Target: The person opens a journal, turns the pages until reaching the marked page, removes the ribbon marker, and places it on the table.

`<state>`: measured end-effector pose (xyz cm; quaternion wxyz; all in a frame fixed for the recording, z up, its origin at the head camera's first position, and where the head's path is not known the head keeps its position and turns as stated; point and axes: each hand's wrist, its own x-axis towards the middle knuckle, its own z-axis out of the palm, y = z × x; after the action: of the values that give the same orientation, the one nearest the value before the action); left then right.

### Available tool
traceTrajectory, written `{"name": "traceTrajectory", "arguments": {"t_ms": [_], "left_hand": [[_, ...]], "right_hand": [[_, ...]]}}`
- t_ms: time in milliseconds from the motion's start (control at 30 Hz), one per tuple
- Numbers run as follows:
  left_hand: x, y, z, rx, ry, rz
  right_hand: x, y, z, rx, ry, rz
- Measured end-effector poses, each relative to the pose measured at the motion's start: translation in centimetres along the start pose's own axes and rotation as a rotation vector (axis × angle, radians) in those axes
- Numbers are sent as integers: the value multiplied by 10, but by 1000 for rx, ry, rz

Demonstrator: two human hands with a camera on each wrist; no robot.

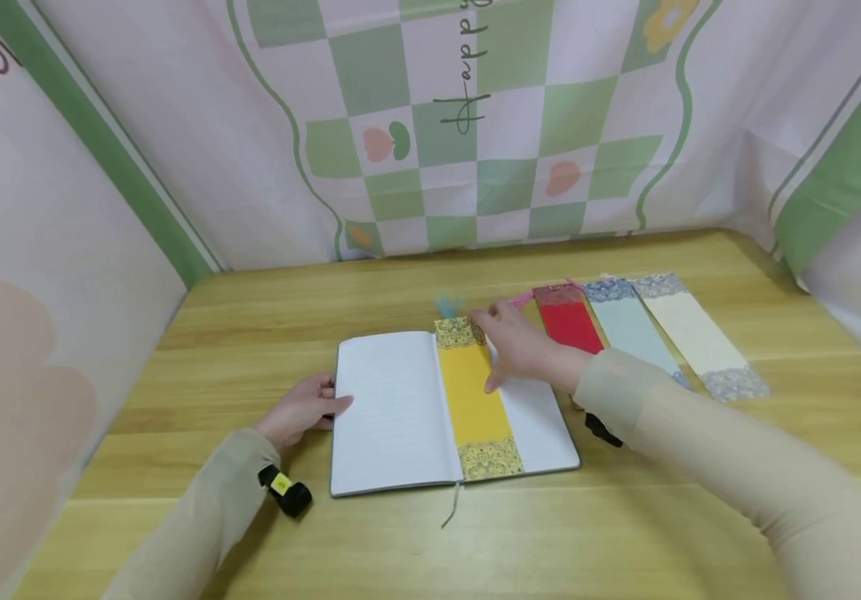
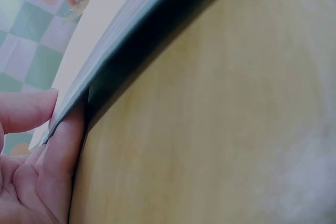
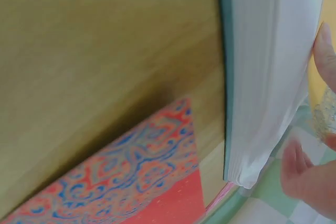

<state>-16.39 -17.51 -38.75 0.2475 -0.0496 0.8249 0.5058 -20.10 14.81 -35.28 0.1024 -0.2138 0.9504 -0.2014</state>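
Note:
An open notebook (image 1: 392, 417) with white pages and a dark cover lies on the table. At its left edge my left hand (image 1: 306, 410) holds it, thumb on the page and fingers under the cover, as the left wrist view shows. A yellow bookmark (image 1: 471, 392) with patterned ends and a blurred blue tassel (image 1: 448, 307) lies along the right page beside the spine. My right hand (image 1: 516, 342) touches this bookmark, a fingertip near its top corner and the thumb (image 3: 326, 59) lower on its right edge, spread apart.
Right of the notebook lie a red bookmark (image 1: 568, 321) with a pink tassel, a pale blue bookmark (image 1: 636, 329) and a cream bookmark (image 1: 700, 333). My right forearm passes over their near side. A thin ribbon (image 1: 451, 508) hangs from the notebook's spine. A patterned curtain (image 1: 475, 167) stands behind the table.

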Motion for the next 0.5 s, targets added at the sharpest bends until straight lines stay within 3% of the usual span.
{"name": "traceTrajectory", "arguments": {"t_ms": [167,500], "left_hand": [[0,-1,1,-7,6,-4],[-1,-1,0,-7,18,-4]], "right_hand": [[-2,2,1,117,-39,6],[-3,5,7,430,-71,-61]]}}
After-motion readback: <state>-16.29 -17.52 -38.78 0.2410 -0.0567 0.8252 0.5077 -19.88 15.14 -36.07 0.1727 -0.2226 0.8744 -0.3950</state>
